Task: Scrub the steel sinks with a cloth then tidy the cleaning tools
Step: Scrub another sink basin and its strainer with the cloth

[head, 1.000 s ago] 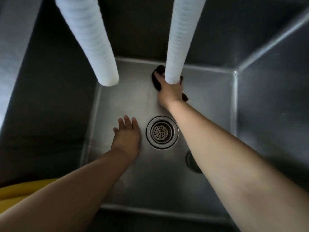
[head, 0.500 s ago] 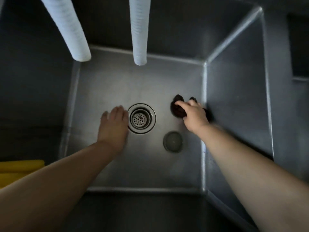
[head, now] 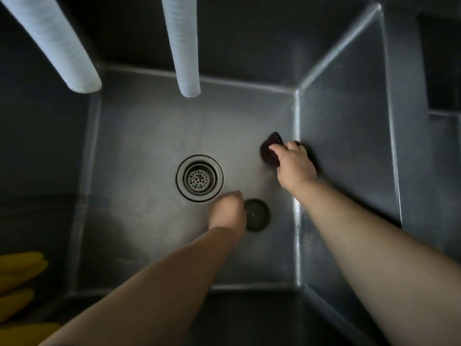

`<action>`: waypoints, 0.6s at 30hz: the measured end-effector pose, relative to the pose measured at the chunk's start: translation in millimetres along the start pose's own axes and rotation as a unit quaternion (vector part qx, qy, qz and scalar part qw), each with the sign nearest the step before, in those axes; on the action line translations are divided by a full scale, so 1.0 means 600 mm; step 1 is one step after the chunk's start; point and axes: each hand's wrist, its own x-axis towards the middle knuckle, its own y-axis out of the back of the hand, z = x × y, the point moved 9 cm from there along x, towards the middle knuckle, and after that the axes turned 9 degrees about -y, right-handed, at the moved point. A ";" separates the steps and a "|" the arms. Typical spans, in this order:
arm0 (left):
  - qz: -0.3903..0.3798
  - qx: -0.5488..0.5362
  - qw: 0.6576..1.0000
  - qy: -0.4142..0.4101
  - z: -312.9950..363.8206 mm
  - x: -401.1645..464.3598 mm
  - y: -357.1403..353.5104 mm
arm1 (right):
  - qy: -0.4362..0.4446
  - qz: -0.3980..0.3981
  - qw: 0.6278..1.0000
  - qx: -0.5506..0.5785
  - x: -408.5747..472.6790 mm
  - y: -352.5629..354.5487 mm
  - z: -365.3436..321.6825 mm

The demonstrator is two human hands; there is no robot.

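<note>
Yellow gloves (head: 20, 278) are sitting off the left edge, out of play; the two white hoses (head: 62, 53) are hanging over the back of the sink (head: 139, 126). Drain strainer (head: 200, 178) is sitting mid-floor. Left hand (head: 228, 211) is no longer lying flat left of the drain as it was a second ago: it's now sitting between the drain and the loose round stopper (head: 257, 215), fingers curling under, touching or nearly touching the stopper's edge; can't tell whether it's gripping anything, looks empty. Right hand (head: 294, 162) is clutching the dark cloth (head: 270, 149), fingers wrapped over it, pressing it into the floor-to-right-wall seam. The cloth was at the back wall under the hose a second ago and has been working rightward since, so the floor pass is probably reaching its right edge. My read: scrubbing is mid-run, right wall and corners likely coming next, with the left hand possibly going for the stopper to clear the floor. Tidying not started.
</note>
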 end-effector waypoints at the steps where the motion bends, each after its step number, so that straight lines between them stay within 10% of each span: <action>1: 0.002 -0.010 1.000 0.005 -0.007 0.000 0.001 | -0.008 -0.013 1.000 -0.015 0.000 -0.010 0.004; 18: 0.160 -0.126 0.955 0.217 -0.265 -0.067 0.198 | -0.075 -0.173 0.963 0.191 -0.184 -0.119 -0.150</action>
